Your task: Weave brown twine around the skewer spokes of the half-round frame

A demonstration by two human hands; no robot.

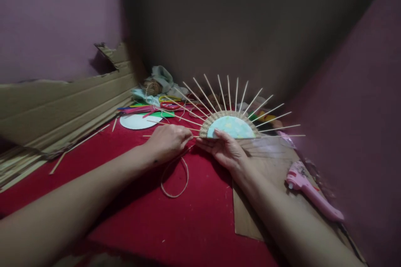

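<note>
A half-round piece (231, 127) with a pale blue, yellow-flecked face has a woven twine band (225, 114) along its curve. Thin wooden sticks (228, 91) fan out from that band. My right hand (228, 150) grips the piece by its straight lower edge, thumb on the blue face and fingers underneath. At its left corner, my left hand (171, 138) is closed in a pinch on the twine, beside the lowest sticks; its fingertips are partly hidden. A loop of twine (188, 177) hangs below the left hand over the red cloth.
Red cloth (194, 225) covers the surface. A pink glue gun (313, 194) lies on a brown board (247, 217) at right. Behind are a white oval (138, 122), yellow-handled scissors (169, 99) and a twine ball (153, 87). Cardboard (69, 96) leans at left.
</note>
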